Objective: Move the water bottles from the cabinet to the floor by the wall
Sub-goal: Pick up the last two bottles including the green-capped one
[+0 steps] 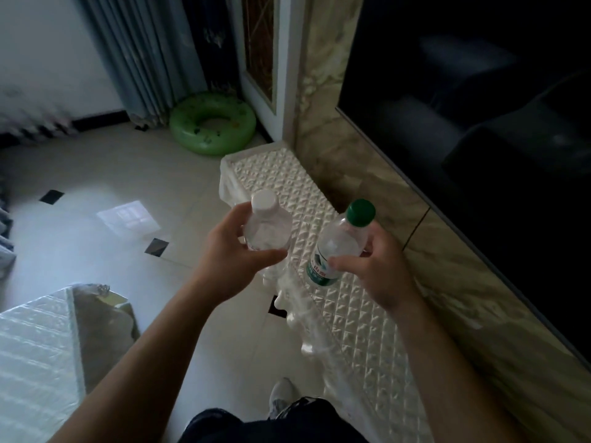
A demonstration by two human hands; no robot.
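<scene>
My left hand [228, 251] grips a clear water bottle with a white cap [267, 223], held upright above the cabinet's front edge. My right hand [371, 266] grips a second clear bottle with a green cap and a green-and-white label [335, 247], tilted slightly, over the low cabinet [351, 314] covered by a white quilted cloth. Both bottles are lifted off the cabinet top. The tiled floor [128, 244] lies to the left, running back to the white wall [48, 59] behind the curtain.
A green inflatable swim ring [212, 124] lies on the floor by the grey curtain [137, 59]. A large dark TV screen [479, 123] hangs over the cabinet on the marble wall. A covered table corner [38, 346] stands at lower left. My shoe [283, 398] is below.
</scene>
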